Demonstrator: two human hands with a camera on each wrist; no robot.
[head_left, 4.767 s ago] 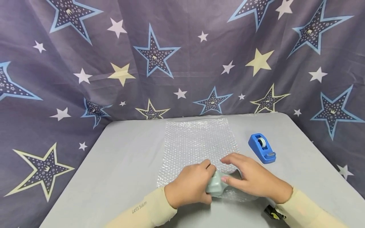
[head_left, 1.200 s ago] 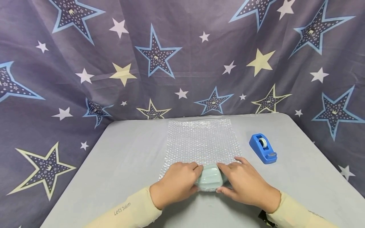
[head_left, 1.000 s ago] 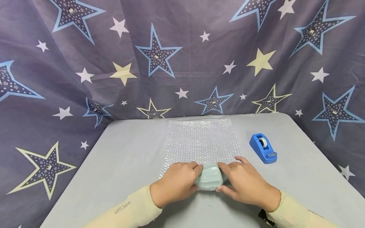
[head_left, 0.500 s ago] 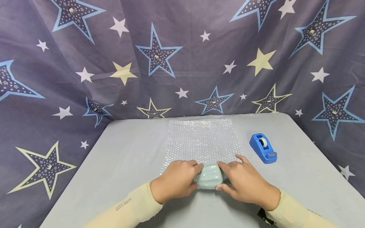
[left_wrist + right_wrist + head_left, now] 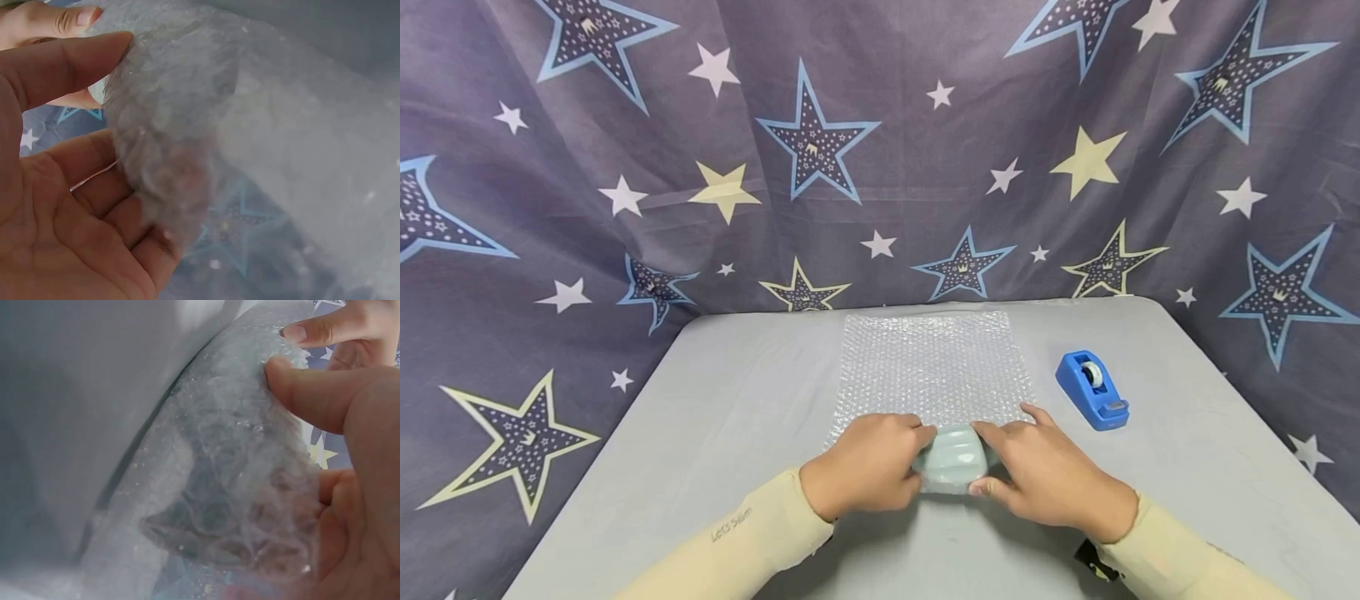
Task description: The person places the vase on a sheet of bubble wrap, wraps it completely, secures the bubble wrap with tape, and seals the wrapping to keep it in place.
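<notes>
A pale green ribbed ceramic-looking piece [image 5: 953, 454] lies sideways at the near end of a clear bubble wrap sheet [image 5: 932, 367]. My left hand [image 5: 867, 462] grips its left end, thumb on the near side and fingers over the far side. From the other end my right hand [image 5: 1048, 475] holds it the same way, with one finger raised. Both wrist views show bubble wrap [image 5: 169, 81] curved up over the piece, each thumb pressing on the film [image 5: 231, 419]. The hands and wrap hide both ends of the piece.
To the right of the sheet stands a blue tape dispenser [image 5: 1092, 392] with a white roll. A small black object with a yellow mark [image 5: 1096, 560] shows beside the right sleeve. The grey table [image 5: 737, 392] backs onto a star-patterned curtain [image 5: 880, 167].
Earlier the left hand alone held the piece, tilted, with the right hand spread beside it. Now both hands grip it lying level. Over the last second it has shifted slightly away from me.
</notes>
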